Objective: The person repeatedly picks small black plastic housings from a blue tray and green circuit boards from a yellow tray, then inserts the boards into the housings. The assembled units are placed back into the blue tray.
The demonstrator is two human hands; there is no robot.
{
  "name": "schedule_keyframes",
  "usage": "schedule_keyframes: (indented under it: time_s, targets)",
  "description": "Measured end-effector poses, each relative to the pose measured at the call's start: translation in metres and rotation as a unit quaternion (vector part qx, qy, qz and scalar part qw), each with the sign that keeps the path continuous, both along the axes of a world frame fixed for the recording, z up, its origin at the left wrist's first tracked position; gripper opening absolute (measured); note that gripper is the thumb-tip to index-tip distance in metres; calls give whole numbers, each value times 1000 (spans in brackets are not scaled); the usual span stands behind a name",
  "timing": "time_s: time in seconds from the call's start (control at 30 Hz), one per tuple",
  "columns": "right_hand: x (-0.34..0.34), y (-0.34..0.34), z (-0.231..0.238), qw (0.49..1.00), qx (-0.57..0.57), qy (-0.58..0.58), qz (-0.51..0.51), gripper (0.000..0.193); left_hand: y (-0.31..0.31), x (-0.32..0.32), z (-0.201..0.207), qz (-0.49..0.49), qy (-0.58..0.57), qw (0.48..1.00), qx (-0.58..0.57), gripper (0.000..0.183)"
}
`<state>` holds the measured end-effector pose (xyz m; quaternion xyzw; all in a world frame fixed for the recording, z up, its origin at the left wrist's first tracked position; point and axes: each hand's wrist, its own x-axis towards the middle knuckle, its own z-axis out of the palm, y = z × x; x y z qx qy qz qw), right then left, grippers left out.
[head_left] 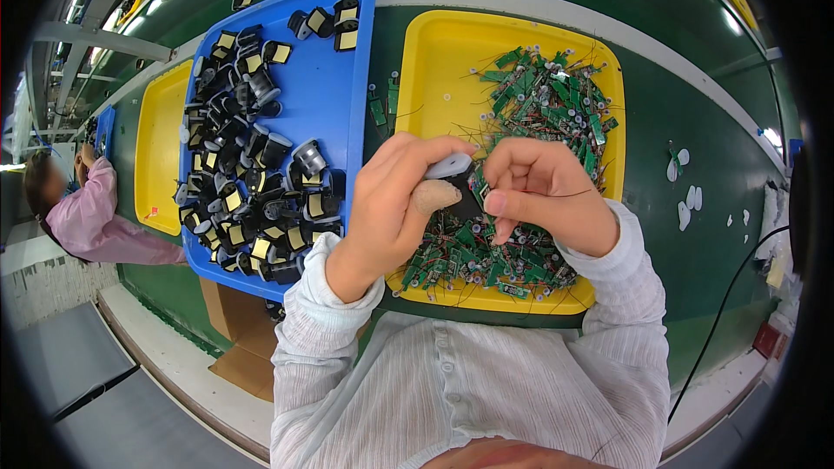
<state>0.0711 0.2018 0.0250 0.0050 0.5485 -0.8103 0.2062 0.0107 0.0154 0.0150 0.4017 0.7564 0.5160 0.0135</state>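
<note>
- We keep both hands close together, in front of our chest, fingertips nearly meeting.
- Our left hand [382,204] is curled, with forefinger and thumb closed on a black part [466,200] topped by a pale grey cap [448,166]; a tan cover wraps the thumb's tip.
- Our right hand [556,195] has its thumb and fingertips drawn nearly together at a small green circuit board [479,187], which lies right against the black part; we cannot tell whether the fingers grip the board or only touch it.
- Directly beneath our hands we have a yellow tray [434,48], with a heap of green boards [556,91] and thin dark wires spreading both beyond the hands and nearer to us.
- Just beyond our left hand, a few loose boards [376,111] lie on the green worktop [660,252], between two trays.
- To the left of our left hand sits a blue tray [321,113], crowded with black parts [274,149], many showing cream pads.
- Below that tray, left of our left forearm, we see an open cardboard box [239,369].
- Well to the right of our right hand, small whitish pieces [683,213] lie scattered, and a black cable [728,297] curves past.
- Farther left, past the blue tray, we see another yellow tray [161,139] and a co-worker's pink sleeve [102,195].
</note>
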Motion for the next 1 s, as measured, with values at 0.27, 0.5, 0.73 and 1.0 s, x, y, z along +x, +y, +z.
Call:
schedule_keyframes:
  time_s: [0.27, 0.5, 0.73, 1.0]
  targets:
    - [2, -6, -2, 998, -59, -24, 23, 14, 0, 1, -4, -9, 24, 1000, 16, 23]
    - [8, -16, -6, 943, 231, 204, -122, 9, 10, 0, -10, -34, -117, 988, 93, 39]
    - [7, -17, 7, 912, 300, 249, -126, 7, 7, 4, -11, -37, -202, 972, 117, 43]
    - [-3, -14, 15, 929, 282, 230, -72, 8, -10, -8, 2, -6, -127, 992, -4, 44]
